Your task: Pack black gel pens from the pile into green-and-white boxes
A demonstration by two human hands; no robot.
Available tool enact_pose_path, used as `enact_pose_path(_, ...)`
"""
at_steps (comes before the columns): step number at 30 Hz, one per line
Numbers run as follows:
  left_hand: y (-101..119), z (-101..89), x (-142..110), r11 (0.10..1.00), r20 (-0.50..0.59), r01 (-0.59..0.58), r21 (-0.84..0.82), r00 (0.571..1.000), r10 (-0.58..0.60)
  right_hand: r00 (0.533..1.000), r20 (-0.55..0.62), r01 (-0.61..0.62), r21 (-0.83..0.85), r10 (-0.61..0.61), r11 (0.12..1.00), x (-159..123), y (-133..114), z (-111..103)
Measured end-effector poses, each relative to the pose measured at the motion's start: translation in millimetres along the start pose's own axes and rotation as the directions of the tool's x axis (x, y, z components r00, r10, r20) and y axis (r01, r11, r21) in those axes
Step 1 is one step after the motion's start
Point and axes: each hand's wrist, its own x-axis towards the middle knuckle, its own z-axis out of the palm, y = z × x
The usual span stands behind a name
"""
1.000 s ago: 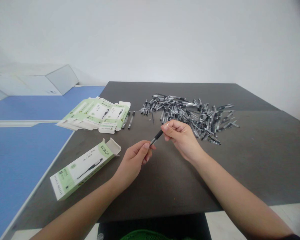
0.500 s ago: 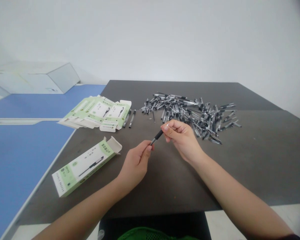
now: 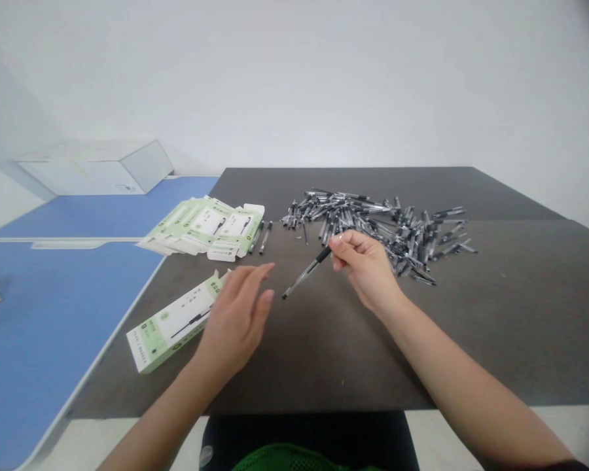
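My right hand point(image 3: 366, 267) pinches a pen point(image 3: 306, 271) by its black-grip end, its clear barrel slanting down to the left above the dark table. My left hand point(image 3: 238, 313) is open, fingers apart, with nothing in it. It hovers over the near right end of a green-and-white pen box point(image 3: 174, 322) and hides part of it. That box lies on the table with a pen pictured on its face; a bit of flap shows past my fingers. Beyond my right hand spreads a large heap of similar pens point(image 3: 353, 212).
Flattened green-and-white cartons point(image 3: 203, 222) lie in an overlapping stack at the back left, with two pens point(image 3: 266, 237) beside them. A blue-topped table point(image 3: 53, 288) adjoins on the left. On it, a large white box point(image 3: 103, 170) stands against the wall.
My left hand has let go of the pen, opened and moved left to the pen box. The right hand keeps the pen, its barrel now exposed. The view has shifted slightly.
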Motion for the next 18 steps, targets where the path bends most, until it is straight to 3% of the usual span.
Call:
enact_pose_path(2, -24, -25.3, -11, 0.974, -0.083, 0.122, 0.193, 0.991, -0.108, 0.998, -0.003, 0.056, -0.039, -0.056, 0.998, 4, -5, -7)
enact_pose_path(3, -39, -36.6, -18, 0.942, -0.076, 0.170, 0.288, 0.985, -0.155, 0.996, -0.005, 0.085, -0.064, -0.085, 0.994, 5, -7, -9)
enact_pose_path(6, -84, -58.1, -41, 0.832, 0.119, 0.253, 0.494, 0.928, -0.353, 0.989, -0.008, 0.149, -0.130, -0.151, 0.980, 4, -9, -10)
enact_pose_path(9, -113, -58.5, -58, 0.836, 0.301, 0.258, 0.484, 0.848, -0.436, 0.982, 0.012, 0.187, -0.163, -0.187, 0.969, 1, -7, -2)
enact_pose_path(12, -116, -49.0, -63, 0.841, 0.239, 0.302, 0.449, 0.867, -0.438, 0.972, 0.002, 0.230, -0.200, -0.235, 0.952, -1, -7, 8)
enact_pose_path(18, -87, -38.2, -63, 0.911, 0.069, 0.294, 0.291, 0.943, -0.326, 0.914, 0.024, 0.393, -0.308, -0.406, 0.866, -16, -29, 24)
